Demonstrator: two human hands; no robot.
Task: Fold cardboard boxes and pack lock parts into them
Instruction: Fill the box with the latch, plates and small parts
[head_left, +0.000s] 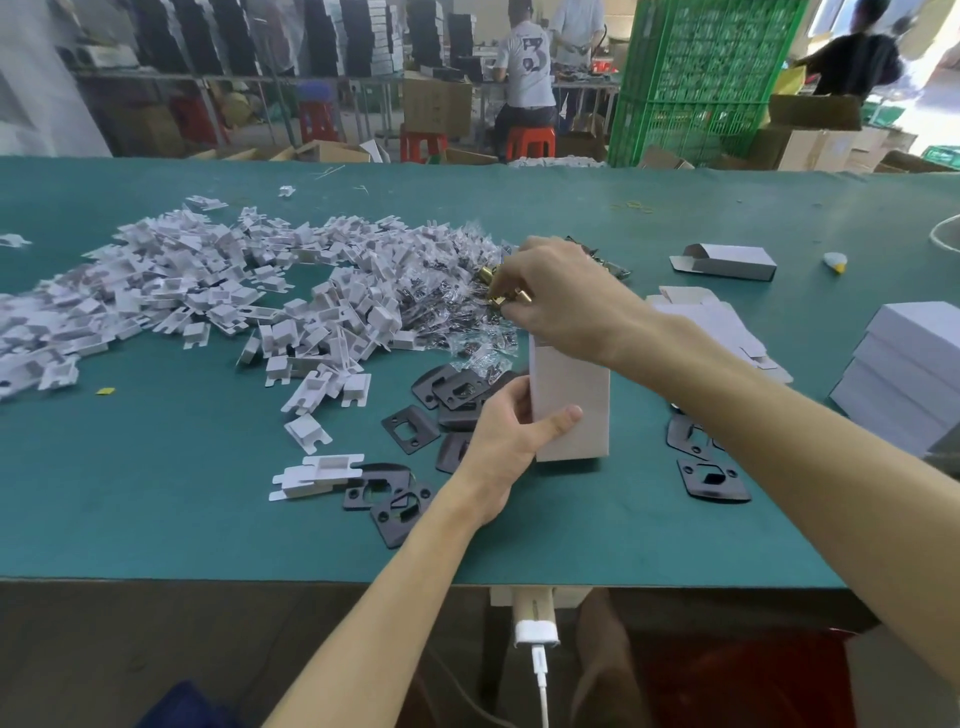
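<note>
upright box held, brass part pinched above it

nearest of all, under the table's near edge and below the left grip's forearm, a white plug (537, 631) hangs with a white cable. on the green table (156, 493) the left grip (511, 441) is clamped on a white cardboard box (571, 410): the thumb lies across the front face and the fingers curl round the left side. the box stands upright on the table, and its top reaches up to the right wrist. black metal plates (410, 428) lie flat around the left grip, some just behind its fingers, others past the box to the right. a lone folded insert (317, 475) lies left of the left wrist, touching the plates.

just above and beyond the box's top, the right grip (561, 296) is closed palm-down on a brass lock part (506, 297), pinched at the fingertips. clear bags of small dark parts (457, 296) lie to the left of this grip and behind it. farther left spreads a wide heap of white inserts (208, 291). right of the right forearm lie flat box blanks (717, 322), and farther right a stack of white boxes (914, 374). beyond the blanks one folded box (727, 262) lies on its side. behind the table, people work near red stools (530, 140) and green crates (696, 78).
</note>
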